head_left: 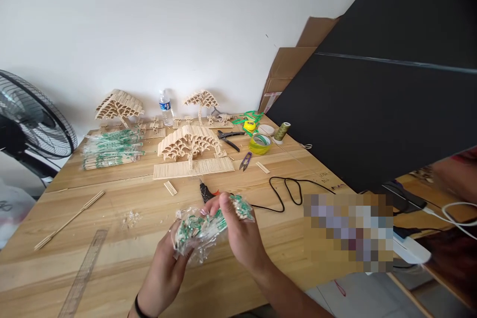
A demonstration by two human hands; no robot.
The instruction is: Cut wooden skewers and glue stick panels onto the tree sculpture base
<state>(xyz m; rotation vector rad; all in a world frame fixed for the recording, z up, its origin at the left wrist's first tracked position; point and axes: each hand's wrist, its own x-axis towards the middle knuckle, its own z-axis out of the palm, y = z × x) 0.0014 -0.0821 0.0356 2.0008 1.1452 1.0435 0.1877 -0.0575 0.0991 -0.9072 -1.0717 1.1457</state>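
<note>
Between my two hands is a crinkled bundle of clear plastic wrappers with green print (201,231); pale stick ends show inside it. My left hand (164,263) is closed round its left end. My right hand (240,238) grips the other end, thumb on top. Just beyond my fingers lies a black glue gun (205,191), partly hidden by the right hand. Farther back stands a tree-shaped model of small wooden sticks (190,144) on a flat stick base (194,168).
At the back left is a pile of wrapped sticks (112,148). Pliers (230,139), thread snips (245,161), green tape (260,144) and a thread spool (282,131) lie right of the model. A clear ruler (84,273) rests at left, and a fan (33,119) stands beyond.
</note>
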